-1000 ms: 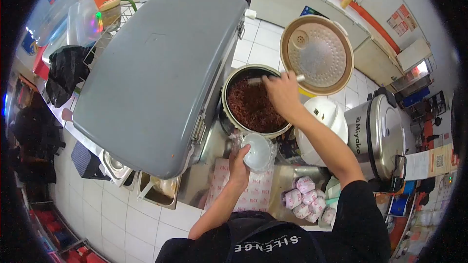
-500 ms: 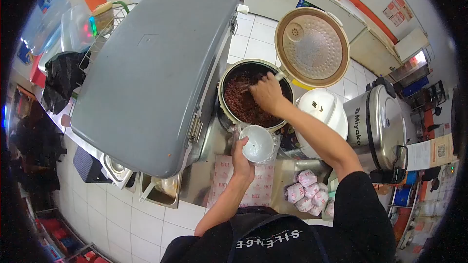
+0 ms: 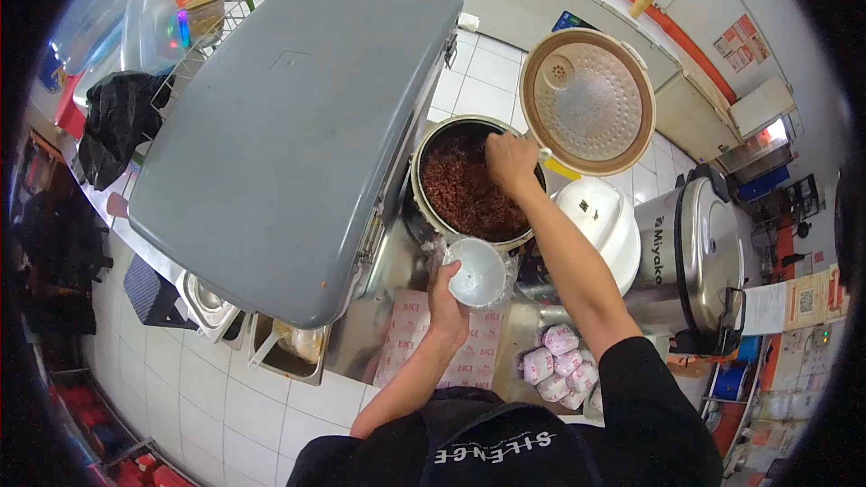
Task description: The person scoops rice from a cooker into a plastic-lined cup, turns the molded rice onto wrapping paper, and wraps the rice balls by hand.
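Steel counter — left hand has the bowl, film round it, just beside the pot's near rim. Right hand is down in the pot by the dark food, fingers curled, can't tell on what. Readable: "Miyako" on cooker, "SILENCE" on shirt, "BICI" on paper.

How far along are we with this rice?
Seemingly done: a pile of wrapped packets. In hand: the left hand holds a plastic-lined bowl with no rice portion in it; the right hand is in the rice cooker, its grip unclear. Likely left: plenty of dark red rice, and the printed paper has nothing on its visible part.
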